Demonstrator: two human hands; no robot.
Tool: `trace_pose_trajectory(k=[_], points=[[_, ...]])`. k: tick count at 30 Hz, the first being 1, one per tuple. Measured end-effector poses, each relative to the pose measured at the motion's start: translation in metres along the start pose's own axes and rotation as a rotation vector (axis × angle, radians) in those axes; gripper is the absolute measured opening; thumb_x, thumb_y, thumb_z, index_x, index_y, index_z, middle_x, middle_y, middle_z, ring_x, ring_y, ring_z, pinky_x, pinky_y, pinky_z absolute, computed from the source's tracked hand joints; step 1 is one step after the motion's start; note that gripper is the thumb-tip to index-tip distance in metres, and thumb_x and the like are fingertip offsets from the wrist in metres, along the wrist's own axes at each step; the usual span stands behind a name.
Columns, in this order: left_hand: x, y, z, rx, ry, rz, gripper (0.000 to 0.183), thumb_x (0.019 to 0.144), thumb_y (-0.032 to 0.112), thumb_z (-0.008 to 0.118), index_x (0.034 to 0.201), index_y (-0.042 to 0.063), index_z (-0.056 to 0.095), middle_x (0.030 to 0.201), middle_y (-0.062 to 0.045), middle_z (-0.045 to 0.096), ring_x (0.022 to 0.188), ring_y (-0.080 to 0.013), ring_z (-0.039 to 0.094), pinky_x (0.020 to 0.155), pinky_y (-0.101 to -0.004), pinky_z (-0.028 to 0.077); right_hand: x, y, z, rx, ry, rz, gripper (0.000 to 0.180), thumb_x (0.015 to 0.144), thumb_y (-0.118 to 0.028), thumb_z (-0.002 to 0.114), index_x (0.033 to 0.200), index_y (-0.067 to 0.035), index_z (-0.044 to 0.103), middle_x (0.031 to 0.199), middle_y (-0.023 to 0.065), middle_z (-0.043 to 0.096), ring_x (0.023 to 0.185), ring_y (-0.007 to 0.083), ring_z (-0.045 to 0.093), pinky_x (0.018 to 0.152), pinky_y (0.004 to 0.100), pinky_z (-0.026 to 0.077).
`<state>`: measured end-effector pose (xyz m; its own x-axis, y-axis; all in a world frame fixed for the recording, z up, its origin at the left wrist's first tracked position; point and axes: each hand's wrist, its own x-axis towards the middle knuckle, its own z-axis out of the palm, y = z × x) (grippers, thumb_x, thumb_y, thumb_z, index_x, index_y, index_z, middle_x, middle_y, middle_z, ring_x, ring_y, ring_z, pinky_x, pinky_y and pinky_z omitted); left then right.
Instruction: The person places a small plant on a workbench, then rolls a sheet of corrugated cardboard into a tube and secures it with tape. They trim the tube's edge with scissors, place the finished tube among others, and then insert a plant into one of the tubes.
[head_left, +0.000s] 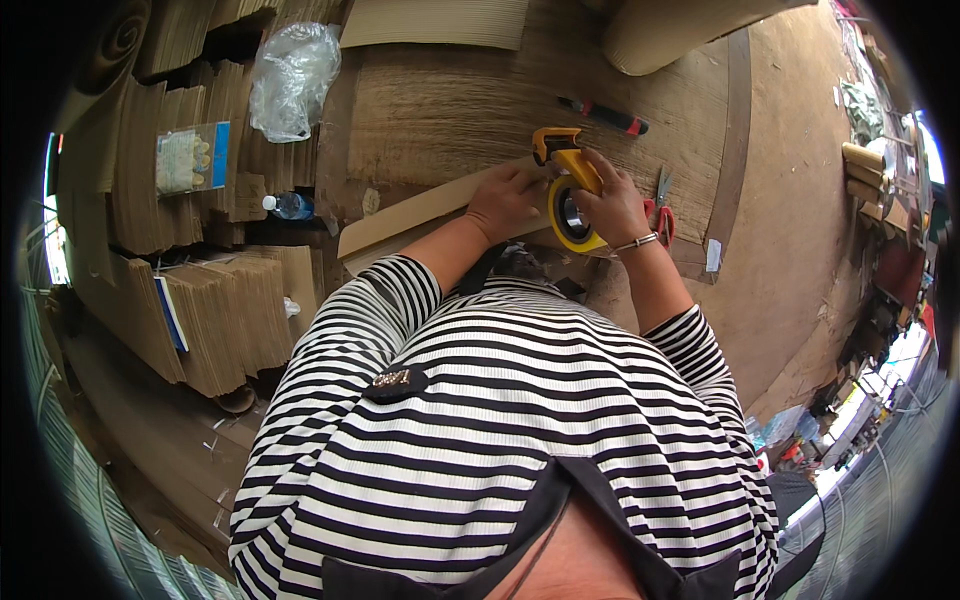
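Observation:
My right hand (616, 204) grips a yellow tape dispenser (579, 166) loaded with a roll of tape (561, 206). The dispenser's head is over the right end of a long folded cardboard piece (420, 204). My left hand (508, 204) lies on that cardboard, just left of the tape roll, fingers pressed against it. Red-handled scissors (664, 217) lie partly behind my right hand, blades pointing away from me. Farther off on the worktable is a tool with a black and red handle (611, 118), perhaps a cutter.
Stacks of flat cardboard (217, 315) stand along the left, with a plastic bottle (291, 205), a clear plastic bag (294, 82) and a printed packet (193, 159) among them. Cardboard sheets (435, 22) lie at the far side, and a curved cardboard piece (690, 34) is at far right.

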<state>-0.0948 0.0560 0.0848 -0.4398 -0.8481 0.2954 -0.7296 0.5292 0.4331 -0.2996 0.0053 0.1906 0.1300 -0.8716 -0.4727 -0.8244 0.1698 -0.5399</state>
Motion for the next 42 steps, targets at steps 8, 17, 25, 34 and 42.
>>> trace_pose_trajectory(k=[8, 17, 25, 34, 42], points=[[-0.01, -0.006, 0.011, -0.021, 0.14, 0.009, 0.035, 0.077, 0.02, 0.071, 0.111, 0.013, 0.07, 0.117, -0.008, 0.063, 0.099, -0.0283, 0.065, 0.083, -0.0389, 0.056, 0.01, -0.027, 0.017, -0.29, -0.024, 0.06, 0.071, 0.082, -0.032, 0.07, 0.149, -0.023, 0.047, 0.129, 0.0282, 0.058, 0.115, 0.0435, 0.062, 0.098, 0.0451, 0.051], [-0.007, -0.008, 0.029, 0.028, -0.025, -0.027, 0.032, 0.089, 0.022, 0.059, 0.116, 0.008, 0.067, 0.131, -0.013, 0.058, 0.112, -0.0275, 0.062, 0.093, -0.0407, 0.052, 0.027, -0.046, 0.012, -0.409, -0.224, 0.007, 0.077, 0.085, -0.034, 0.065, 0.153, -0.013, 0.036, 0.114, 0.0297, 0.068, 0.107, 0.0462, 0.066, 0.094, 0.0509, 0.053], [0.004, -0.006, 0.035, -0.058, -0.195, -0.115, 0.029, 0.091, 0.027, 0.057, 0.114, 0.011, 0.066, 0.12, -0.009, 0.067, 0.113, -0.027, 0.062, 0.094, -0.0397, 0.05, 0.088, -0.008, 0.024, -0.263, -0.36, 0.05, 0.066, 0.082, -0.029, 0.073, 0.142, -0.01, 0.053, 0.126, 0.0228, 0.067, 0.117, 0.0373, 0.065, 0.099, 0.0426, 0.052], [0.0, -0.014, 0.001, -0.182, -0.123, -0.111, 0.052, 0.078, 0.026, 0.077, 0.124, 0.01, 0.057, 0.12, -0.007, 0.066, 0.11, -0.0342, 0.06, 0.091, -0.044, 0.051, -0.074, 0.003, 0.004, -0.056, -0.015, -0.053, 0.076, 0.083, -0.012, 0.072, 0.154, -0.02, 0.043, 0.131, 0.0164, 0.066, 0.104, 0.0299, 0.071, 0.089, 0.0395, 0.057], [0.015, -0.009, 0.004, -0.114, -0.402, -0.249, 0.079, 0.079, 0.025, 0.076, 0.147, 0.008, 0.04, 0.143, -0.012, 0.05, 0.136, -0.0337, 0.041, 0.106, -0.0532, 0.038, -0.068, 0.022, 0.043, -0.158, 0.001, 0.144, 0.075, 0.081, -0.029, 0.072, 0.15, -0.032, 0.043, 0.103, 0.0193, 0.064, 0.092, 0.0403, 0.067, 0.078, 0.0468, 0.056]])
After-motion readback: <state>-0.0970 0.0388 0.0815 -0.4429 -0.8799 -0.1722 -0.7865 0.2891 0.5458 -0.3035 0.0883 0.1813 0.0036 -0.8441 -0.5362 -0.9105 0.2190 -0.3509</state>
